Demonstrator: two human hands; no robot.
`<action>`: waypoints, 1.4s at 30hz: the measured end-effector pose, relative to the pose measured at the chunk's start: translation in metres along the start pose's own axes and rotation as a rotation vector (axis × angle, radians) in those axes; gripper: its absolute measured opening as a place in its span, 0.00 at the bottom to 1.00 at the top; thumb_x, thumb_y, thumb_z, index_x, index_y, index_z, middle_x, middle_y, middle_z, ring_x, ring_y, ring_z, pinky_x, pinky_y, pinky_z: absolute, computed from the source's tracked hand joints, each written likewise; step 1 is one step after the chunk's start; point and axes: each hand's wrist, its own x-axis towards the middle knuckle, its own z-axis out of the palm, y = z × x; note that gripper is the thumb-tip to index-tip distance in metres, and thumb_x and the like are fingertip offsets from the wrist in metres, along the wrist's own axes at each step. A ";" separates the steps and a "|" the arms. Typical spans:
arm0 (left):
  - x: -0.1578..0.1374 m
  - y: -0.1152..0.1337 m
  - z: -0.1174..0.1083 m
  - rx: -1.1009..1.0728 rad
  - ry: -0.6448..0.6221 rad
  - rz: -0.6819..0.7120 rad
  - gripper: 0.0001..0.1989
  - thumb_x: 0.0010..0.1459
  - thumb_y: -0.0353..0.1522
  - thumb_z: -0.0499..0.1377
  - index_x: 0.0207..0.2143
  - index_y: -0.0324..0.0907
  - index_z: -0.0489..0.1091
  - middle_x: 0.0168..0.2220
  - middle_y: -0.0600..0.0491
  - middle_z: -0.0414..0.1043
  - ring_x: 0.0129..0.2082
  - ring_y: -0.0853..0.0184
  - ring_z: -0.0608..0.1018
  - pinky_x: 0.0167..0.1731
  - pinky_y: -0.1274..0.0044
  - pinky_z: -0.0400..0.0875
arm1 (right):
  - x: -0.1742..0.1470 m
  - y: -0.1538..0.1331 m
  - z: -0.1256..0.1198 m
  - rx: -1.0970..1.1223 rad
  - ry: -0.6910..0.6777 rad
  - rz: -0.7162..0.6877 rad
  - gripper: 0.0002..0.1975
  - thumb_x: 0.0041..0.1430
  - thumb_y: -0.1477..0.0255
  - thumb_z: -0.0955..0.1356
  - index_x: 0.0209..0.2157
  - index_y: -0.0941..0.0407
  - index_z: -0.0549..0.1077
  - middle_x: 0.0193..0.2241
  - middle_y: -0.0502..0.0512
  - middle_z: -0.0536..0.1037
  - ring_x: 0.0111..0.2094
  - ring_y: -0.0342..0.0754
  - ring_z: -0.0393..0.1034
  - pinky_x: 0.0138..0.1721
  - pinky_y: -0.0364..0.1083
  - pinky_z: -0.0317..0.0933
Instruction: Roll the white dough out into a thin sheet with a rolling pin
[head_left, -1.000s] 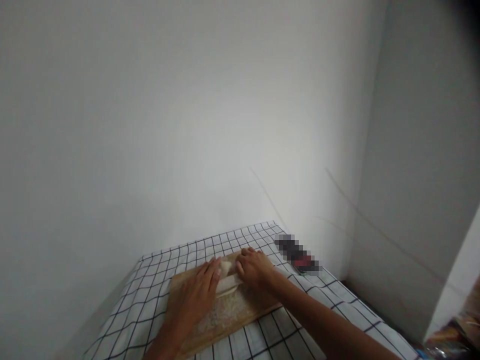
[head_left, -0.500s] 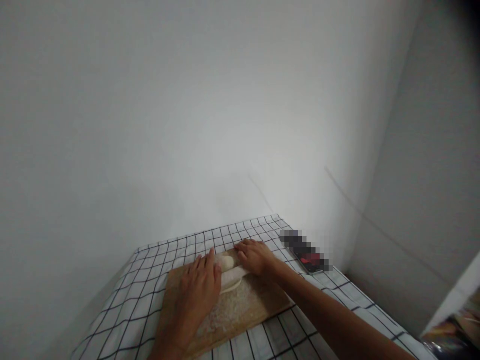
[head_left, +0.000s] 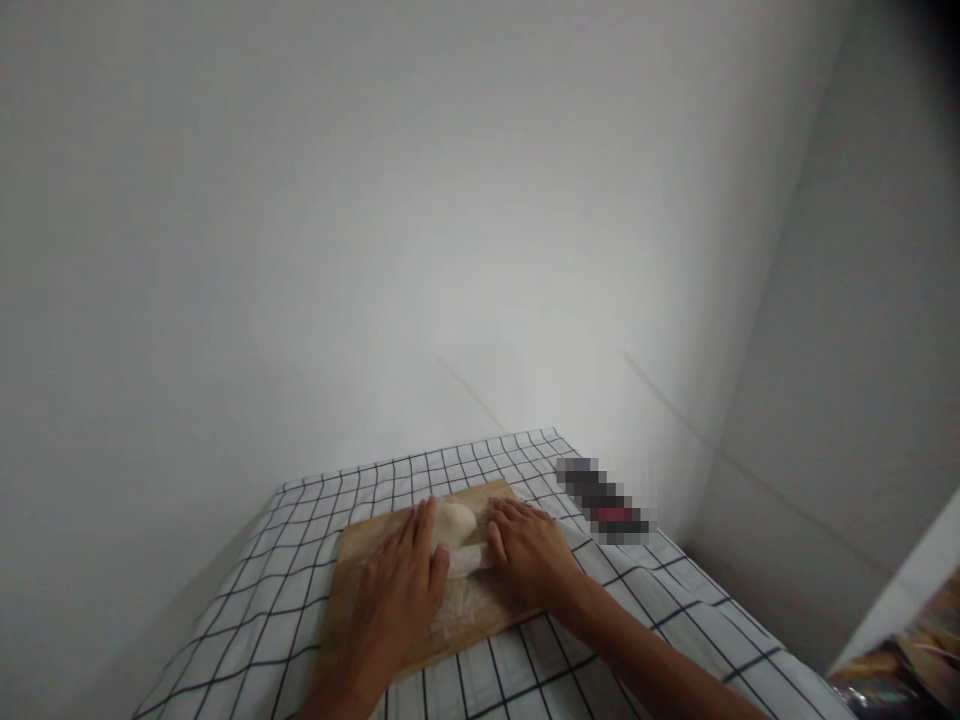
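A pale, floury rolling pin [head_left: 468, 561] lies crosswise on a wooden board [head_left: 439, 655]. My left hand [head_left: 401, 570] rests over its left end, fingers stretched forward and thumb beside the bare middle. Over the other end lies my right hand [head_left: 531, 548], palm down with its fingers extended; neither hand is wrapped round the pin. A flattened piece of white dough [head_left: 454, 522] shows just beyond the pin, between the hands. Part of the dough is hidden by my left fingers. Flour dusts the board.
A white cloth with dark grid lines [head_left: 255, 610] covers the table. To the right of the board lies a dark, pixelated flat object [head_left: 604, 502]. Plain walls [head_left: 420, 250] stand behind and to the right. Something shiny and blurred [head_left: 900, 670] is at the lower right.
Both hands and the rolling pin have come nearer to me, the right hand most clearly. The pin has gone from across the dough to its near edge, uncovering more dough beyond.
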 end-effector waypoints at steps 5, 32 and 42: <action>-0.007 -0.005 0.009 0.003 0.044 0.069 0.29 0.72 0.37 0.44 0.72 0.39 0.46 0.69 0.40 0.62 0.67 0.54 0.67 0.62 0.58 0.68 | -0.002 -0.001 0.002 -0.027 0.017 0.003 0.23 0.73 0.68 0.54 0.52 0.56 0.77 0.60 0.60 0.76 0.62 0.55 0.67 0.63 0.55 0.57; 0.000 -0.012 0.020 0.037 0.041 0.047 0.26 0.73 0.35 0.44 0.68 0.34 0.56 0.66 0.37 0.66 0.64 0.53 0.71 0.58 0.59 0.73 | 0.021 0.000 -0.006 -0.059 -0.014 -0.038 0.23 0.74 0.66 0.54 0.46 0.56 0.78 0.49 0.62 0.82 0.51 0.56 0.76 0.53 0.53 0.65; 0.021 -0.011 0.018 0.198 0.002 0.035 0.23 0.70 0.30 0.45 0.60 0.29 0.67 0.61 0.33 0.71 0.61 0.46 0.75 0.58 0.52 0.70 | 0.073 0.023 0.005 -0.022 -0.096 -0.126 0.21 0.71 0.68 0.56 0.54 0.55 0.76 0.52 0.60 0.80 0.52 0.55 0.74 0.52 0.51 0.63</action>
